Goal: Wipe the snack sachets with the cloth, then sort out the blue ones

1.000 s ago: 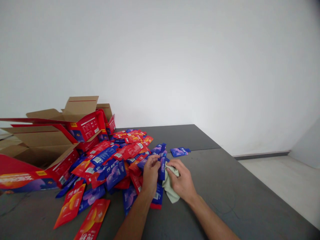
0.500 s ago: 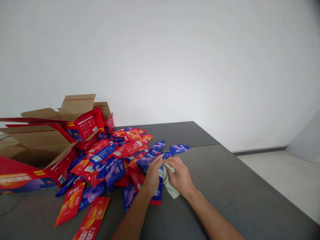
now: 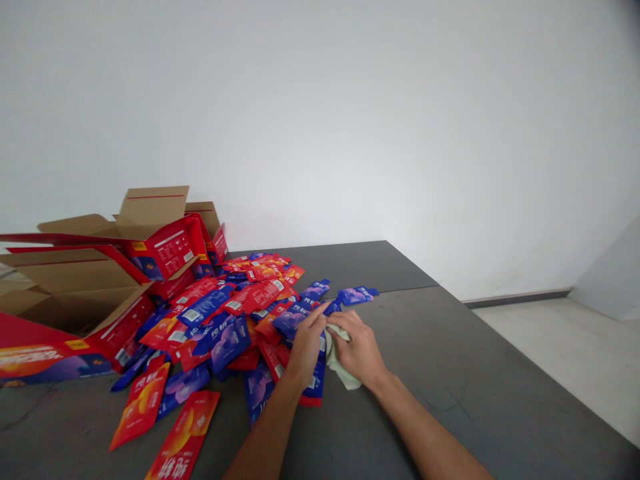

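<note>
A pale green cloth is bunched in my right hand, its loose end hanging down to the dark tabletop. My left hand is closed beside it, at the right edge of a heap of red and blue pouches. At its fingertips shows a blue pouch, which it appears to grip. The fingertips of both hands nearly meet, and the fingers partly hide that pouch. Just beyond the hands lies another blue pouch, flat on the table.
Open red cardboard boxes with raised brown flaps stand at the left, against the heap. Two red pouches lie near the front. The dark table has its right edge beside the floor, and a white wall rises behind.
The cloth's hanging end has shifted slightly up and to the right. Both hands stay in nearly the same place, and the heap looks unchanged.
</note>
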`<state>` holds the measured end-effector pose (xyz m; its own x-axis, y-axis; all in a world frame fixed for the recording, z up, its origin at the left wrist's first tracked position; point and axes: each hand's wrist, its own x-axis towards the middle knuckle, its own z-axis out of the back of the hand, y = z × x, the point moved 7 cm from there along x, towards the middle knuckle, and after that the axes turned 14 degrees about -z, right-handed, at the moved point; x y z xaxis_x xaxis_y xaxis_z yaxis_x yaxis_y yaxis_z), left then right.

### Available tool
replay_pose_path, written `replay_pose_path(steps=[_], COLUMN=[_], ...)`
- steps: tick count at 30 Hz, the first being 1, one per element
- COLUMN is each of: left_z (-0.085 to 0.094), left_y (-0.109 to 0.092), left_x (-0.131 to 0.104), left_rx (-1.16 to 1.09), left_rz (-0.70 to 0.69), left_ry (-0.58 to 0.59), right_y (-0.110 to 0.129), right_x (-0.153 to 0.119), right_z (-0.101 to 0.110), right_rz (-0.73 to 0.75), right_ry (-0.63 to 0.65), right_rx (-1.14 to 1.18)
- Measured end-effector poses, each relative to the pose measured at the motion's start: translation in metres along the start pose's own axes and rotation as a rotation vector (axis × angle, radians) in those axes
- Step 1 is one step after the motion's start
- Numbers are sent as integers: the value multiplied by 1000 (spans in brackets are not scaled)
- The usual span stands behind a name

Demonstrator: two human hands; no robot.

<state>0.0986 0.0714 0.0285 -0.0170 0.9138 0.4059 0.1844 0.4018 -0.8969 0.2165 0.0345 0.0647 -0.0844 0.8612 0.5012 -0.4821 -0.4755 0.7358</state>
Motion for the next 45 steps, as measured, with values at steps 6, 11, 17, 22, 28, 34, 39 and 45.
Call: replay_pose_path(steps=[6, 11, 17, 22, 28, 34, 39, 45], left_z=[-7, -2, 8, 15, 9, 0, -8, -17], left_y=[-27, -28, -9, -14, -16, -12, -6, -4], left_x=[-4, -6, -5, -6, -6, -7, -10, -14], left_rx=[369, 955, 1259, 1354, 1335, 1228, 1173, 1110], left_rz=[-171, -360, -327, -332, -373, -434, -434, -440], left_ry=[102, 137, 183, 125, 111, 138, 233, 337], right_y=[-25, -65, -103, -110, -133, -140, -126, -99], right_x=[9, 18, 27, 37, 58, 63, 42, 3], right_z=[15, 21, 3, -10, -24, -28, -19, -7], right_rz=[-152, -277, -394, -428, -575, -571, -517, -441], right_ry=[-65, -160, -61, 36, 238, 335, 362, 386], right_rx=[-66, -236, -583, -745, -800, -807, -811, -764])
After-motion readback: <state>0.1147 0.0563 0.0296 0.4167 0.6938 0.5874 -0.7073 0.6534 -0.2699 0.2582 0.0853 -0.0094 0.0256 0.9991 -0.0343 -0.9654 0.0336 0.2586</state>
